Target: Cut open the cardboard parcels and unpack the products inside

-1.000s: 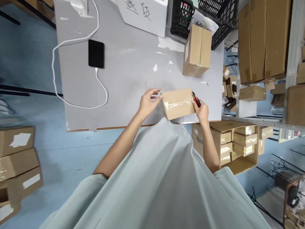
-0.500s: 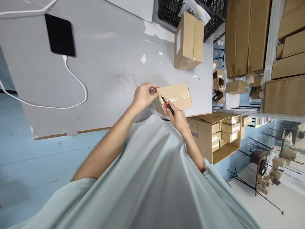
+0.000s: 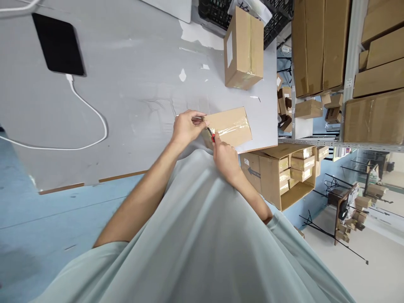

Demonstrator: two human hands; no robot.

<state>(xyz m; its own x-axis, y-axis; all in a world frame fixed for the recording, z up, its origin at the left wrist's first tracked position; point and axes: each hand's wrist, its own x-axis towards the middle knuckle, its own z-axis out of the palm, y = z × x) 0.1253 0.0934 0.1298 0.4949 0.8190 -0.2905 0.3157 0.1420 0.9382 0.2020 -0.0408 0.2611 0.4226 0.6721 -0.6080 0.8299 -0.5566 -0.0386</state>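
A small cardboard box [image 3: 232, 124] with shiny clear tape along its top lies near the front edge of the grey table [image 3: 139, 75]. My left hand [image 3: 187, 127] grips the box's left end, its fingers and thumb closed at the far corner. In my right hand [image 3: 226, 159] is a red and black utility knife [image 3: 212, 136], its tip against the left end of the box beside my left thumb. My right fingers are wrapped round the handle and hide most of it.
A taller taped box [image 3: 243, 50] stands farther back, beside a black crate [image 3: 214, 11]. To the left lies a black phone [image 3: 59, 44] on a white cable [image 3: 94, 110]. Below the table's right edge, an open carton [image 3: 265, 174] holds several small boxes. Shelving [image 3: 349, 80] with cartons rises at right.
My right hand has moved slightly left with the knife, and its handle is now mostly covered. My left hand keeps its hold on the box. The whole view has shifted a little.
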